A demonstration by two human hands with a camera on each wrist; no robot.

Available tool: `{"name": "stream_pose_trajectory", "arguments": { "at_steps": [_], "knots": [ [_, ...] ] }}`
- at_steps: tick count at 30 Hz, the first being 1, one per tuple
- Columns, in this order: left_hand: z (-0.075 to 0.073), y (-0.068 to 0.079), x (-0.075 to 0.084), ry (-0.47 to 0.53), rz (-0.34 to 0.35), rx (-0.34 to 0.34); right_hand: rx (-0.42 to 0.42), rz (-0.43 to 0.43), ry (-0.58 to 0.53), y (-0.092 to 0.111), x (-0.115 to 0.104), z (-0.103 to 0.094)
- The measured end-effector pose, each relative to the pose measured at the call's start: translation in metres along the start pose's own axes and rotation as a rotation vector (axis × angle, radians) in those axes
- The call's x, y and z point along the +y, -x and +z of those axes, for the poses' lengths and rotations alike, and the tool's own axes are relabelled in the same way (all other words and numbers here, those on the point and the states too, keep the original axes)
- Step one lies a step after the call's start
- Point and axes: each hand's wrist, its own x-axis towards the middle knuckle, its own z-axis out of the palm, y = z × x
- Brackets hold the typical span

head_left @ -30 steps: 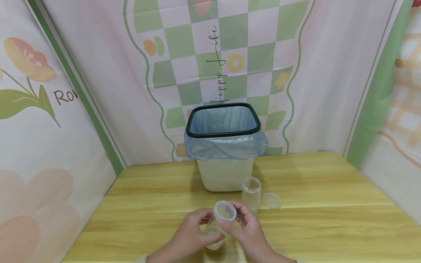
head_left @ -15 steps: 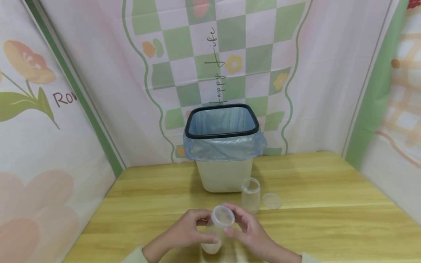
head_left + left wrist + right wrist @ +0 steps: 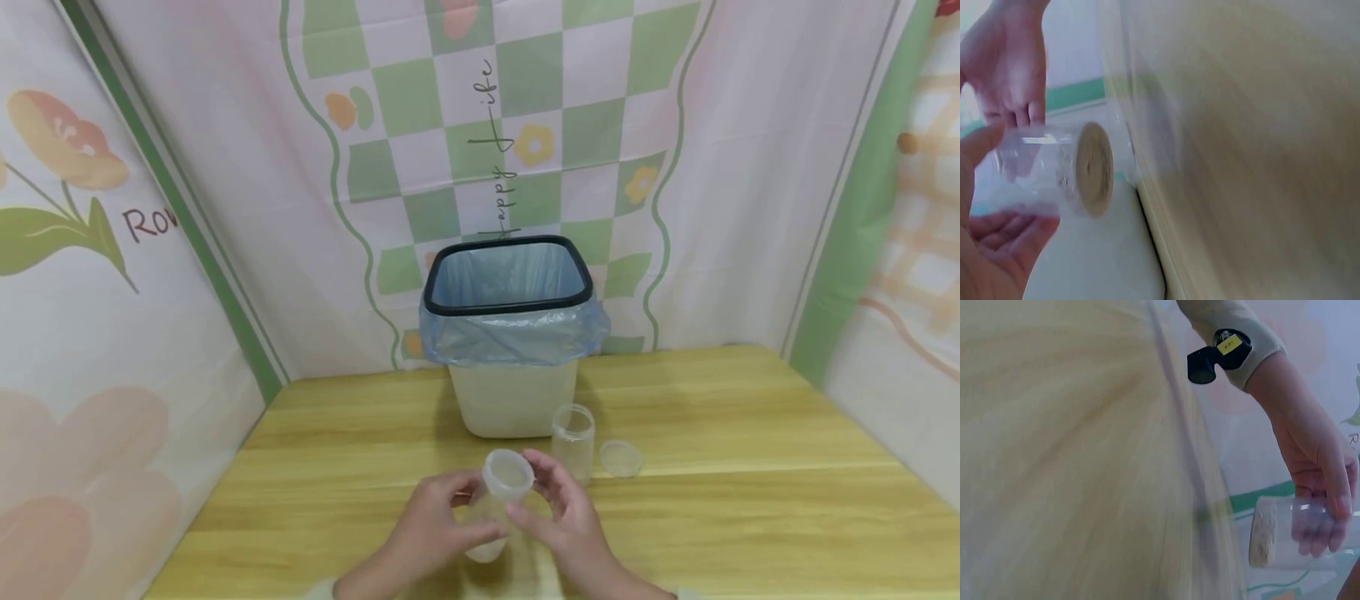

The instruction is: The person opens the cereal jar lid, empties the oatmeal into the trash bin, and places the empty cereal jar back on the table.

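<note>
In the head view, my left hand (image 3: 442, 525) holds a clear plastic jar (image 3: 487, 529) round its side, tilted and lifted just above the table. A translucent lid (image 3: 510, 473) sits on its mouth. My right hand (image 3: 566, 521) grips the lid from the right, thumb in front and fingers behind. The left wrist view shows the jar (image 3: 1054, 162) lying sideways in the picture, with a beige, speckled base. Beyond the hands stands a second clear jar (image 3: 573, 454), upright and without a lid. A loose round lid (image 3: 621, 458) lies flat to its right.
A pale bin (image 3: 513, 404) with a black rim and a blue bag liner stands at the back of the wooden table (image 3: 337, 450). Printed curtains (image 3: 738, 208) enclose the table at the back and sides. A black camera (image 3: 1219, 356) is strapped to the left wrist.
Both hands and the held jar first came slightly nearer to me, then rose away again. The thumbs shifted a little on the jar and lid. The second jar and loose lid stayed put.
</note>
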Motion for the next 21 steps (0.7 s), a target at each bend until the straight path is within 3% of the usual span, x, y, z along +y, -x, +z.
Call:
{"name": "stream_pose_trajectory", "arguments": {
  "at_steps": [4, 8, 14, 21],
  "knots": [
    [0.008, 0.003, 0.007, -0.151, 0.053, 0.104, 0.145, 0.113, 0.016, 0.0, -0.004, 0.011],
    [0.013, 0.004, 0.012, -0.297, 0.096, 0.162, 0.226, 0.215, 0.035, -0.001, -0.006, 0.017],
    [0.017, 0.006, 0.014, -0.467, 0.159, 0.205, 0.259, 0.292, 0.045, 0.0, -0.005, 0.021],
    [0.017, 0.007, 0.013, -0.498, 0.199, 0.221, 0.248, 0.305, 0.066, 0.0, -0.005, 0.022]
  ]
}}
